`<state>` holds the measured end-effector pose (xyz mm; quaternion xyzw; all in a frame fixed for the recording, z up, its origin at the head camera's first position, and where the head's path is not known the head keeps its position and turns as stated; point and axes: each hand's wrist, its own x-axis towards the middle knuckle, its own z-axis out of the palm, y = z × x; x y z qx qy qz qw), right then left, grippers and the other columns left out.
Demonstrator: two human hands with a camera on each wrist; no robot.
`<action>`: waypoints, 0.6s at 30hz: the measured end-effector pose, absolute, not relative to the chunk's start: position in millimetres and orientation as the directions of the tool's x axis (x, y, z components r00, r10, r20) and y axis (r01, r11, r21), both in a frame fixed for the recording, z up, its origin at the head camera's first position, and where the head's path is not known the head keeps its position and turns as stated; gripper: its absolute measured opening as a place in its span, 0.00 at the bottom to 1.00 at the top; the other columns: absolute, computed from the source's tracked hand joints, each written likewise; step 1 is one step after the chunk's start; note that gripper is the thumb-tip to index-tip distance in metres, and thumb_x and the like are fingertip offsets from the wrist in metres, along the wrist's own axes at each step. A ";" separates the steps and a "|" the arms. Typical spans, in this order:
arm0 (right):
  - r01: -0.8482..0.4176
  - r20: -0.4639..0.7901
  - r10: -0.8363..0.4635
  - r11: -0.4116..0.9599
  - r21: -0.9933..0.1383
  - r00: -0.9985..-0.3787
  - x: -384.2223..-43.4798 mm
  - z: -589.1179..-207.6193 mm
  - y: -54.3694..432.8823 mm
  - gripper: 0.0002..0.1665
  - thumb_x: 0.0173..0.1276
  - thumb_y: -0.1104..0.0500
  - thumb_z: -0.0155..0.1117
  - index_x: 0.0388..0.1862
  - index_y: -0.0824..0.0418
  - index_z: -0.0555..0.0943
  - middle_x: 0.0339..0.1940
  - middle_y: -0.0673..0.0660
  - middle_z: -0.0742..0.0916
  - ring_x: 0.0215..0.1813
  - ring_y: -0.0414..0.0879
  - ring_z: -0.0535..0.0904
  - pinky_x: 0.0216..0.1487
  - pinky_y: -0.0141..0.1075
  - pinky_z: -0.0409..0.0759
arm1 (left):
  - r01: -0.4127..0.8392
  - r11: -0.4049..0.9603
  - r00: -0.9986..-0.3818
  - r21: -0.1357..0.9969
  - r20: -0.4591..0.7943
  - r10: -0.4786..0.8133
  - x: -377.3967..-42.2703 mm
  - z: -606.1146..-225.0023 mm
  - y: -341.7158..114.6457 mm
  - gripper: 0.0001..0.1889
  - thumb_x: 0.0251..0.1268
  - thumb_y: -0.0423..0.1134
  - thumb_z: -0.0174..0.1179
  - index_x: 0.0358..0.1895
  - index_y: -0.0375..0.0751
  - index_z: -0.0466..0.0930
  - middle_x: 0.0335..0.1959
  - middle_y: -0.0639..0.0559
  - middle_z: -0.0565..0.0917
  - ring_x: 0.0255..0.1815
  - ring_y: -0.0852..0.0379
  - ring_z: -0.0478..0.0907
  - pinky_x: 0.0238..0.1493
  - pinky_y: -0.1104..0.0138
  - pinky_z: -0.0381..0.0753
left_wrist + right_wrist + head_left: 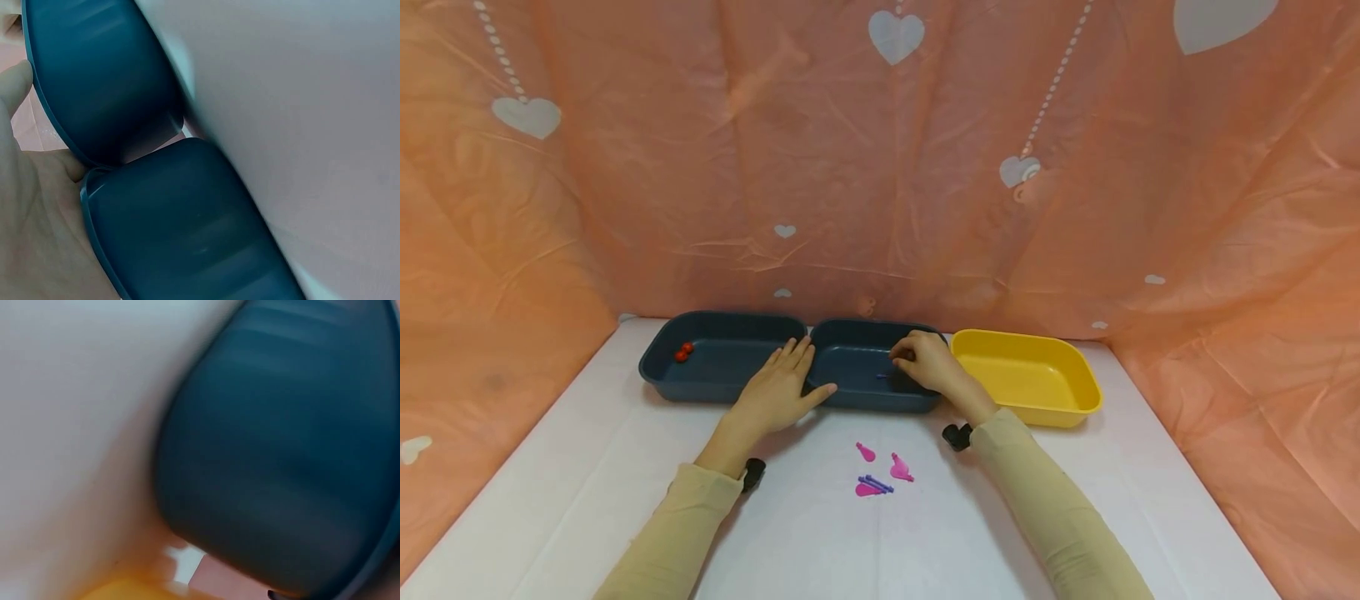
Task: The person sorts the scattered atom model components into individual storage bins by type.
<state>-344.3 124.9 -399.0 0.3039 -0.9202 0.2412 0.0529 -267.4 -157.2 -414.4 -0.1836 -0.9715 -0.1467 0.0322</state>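
In the head view my left hand (773, 396) lies with spread, straight fingers over the meeting rims of the left dark blue tray (722, 387) and the middle dark blue tray (872, 402). The left wrist view shows its thumb (15, 87) at one tray's rim. My right hand (928, 362) is above the right side of the middle tray, fingers loosely bent and nothing visible between them. Just below its fingertips, a small blue-purple stick (882, 376) lies in that tray. The right wrist view is mostly filled by the tray's outer wall (269, 456).
Two small red pieces (682, 355) are in the left tray. A yellow tray (1026, 408) stands at the right. On the white table (805, 533) lie pink pieces (900, 468) and purple sticks (877, 483). An orange curtain (850, 167) hangs behind the trays.
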 end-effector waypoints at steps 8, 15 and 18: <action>-0.592 0.304 -0.508 0.675 -0.440 -0.806 -337.2 -399.3 130.7 0.07 0.70 0.65 0.71 0.45 0.65 0.90 0.36 0.57 0.85 0.38 0.49 0.81 0.43 0.39 0.84 | 0.364 0.890 -0.931 0.272 0.118 0.345 -268.7 -414.8 -157.1 0.49 0.78 0.66 0.50 0.81 0.27 0.52 0.85 0.35 0.49 0.86 0.36 0.43 0.84 0.45 0.44; -0.602 0.363 -0.480 0.636 -0.483 -0.798 -321.4 -394.2 135.6 0.07 0.70 0.65 0.71 0.45 0.65 0.90 0.35 0.55 0.84 0.36 0.47 0.79 0.41 0.36 0.82 | 0.363 0.890 -0.932 0.276 0.110 0.346 -269.5 -415.4 -156.7 0.49 0.78 0.67 0.49 0.81 0.27 0.52 0.85 0.35 0.49 0.86 0.37 0.41 0.84 0.45 0.44; -0.612 0.392 -0.470 0.614 -0.498 -0.791 -313.0 -392.1 138.0 0.07 0.70 0.65 0.71 0.44 0.66 0.90 0.35 0.54 0.84 0.35 0.46 0.77 0.38 0.34 0.80 | 0.359 0.891 -0.933 0.279 0.102 0.344 -268.8 -414.7 -156.6 0.49 0.78 0.67 0.49 0.81 0.27 0.51 0.85 0.35 0.49 0.86 0.37 0.41 0.84 0.45 0.44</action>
